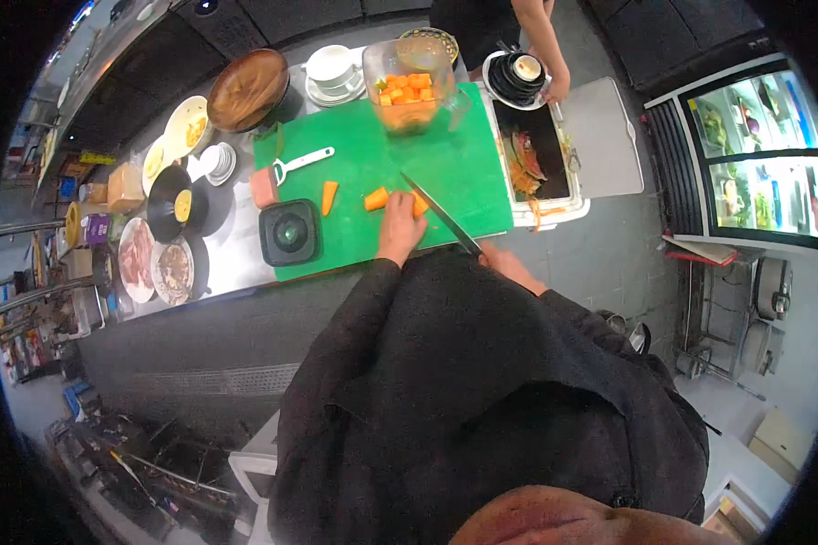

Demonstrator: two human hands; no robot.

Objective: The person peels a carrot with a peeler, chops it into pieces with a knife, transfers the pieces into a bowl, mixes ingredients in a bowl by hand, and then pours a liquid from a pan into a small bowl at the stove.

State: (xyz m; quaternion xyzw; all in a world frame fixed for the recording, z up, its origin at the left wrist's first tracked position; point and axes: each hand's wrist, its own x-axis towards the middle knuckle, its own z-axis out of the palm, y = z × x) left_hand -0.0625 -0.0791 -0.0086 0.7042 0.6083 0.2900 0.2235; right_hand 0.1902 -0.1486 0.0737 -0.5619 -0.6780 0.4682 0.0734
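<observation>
My left hand presses on carrot on the green cutting board, its fingers bent over the piece. One cut carrot piece shows at the left of the fingertips, and another at their right. In my right hand is a kitchen knife, its blade slanting up and left beside the right-hand piece. Farther left on the board lies a carrot end, below a white peeler. A clear plastic jug of carrot chunks stands at the board's far edge.
A black square lid and a pink block sit at the board's left. Beside its right edge stands an open bin with peelings. Another person's hand holds stacked dishes over it. Plates and a black pan stand farther left.
</observation>
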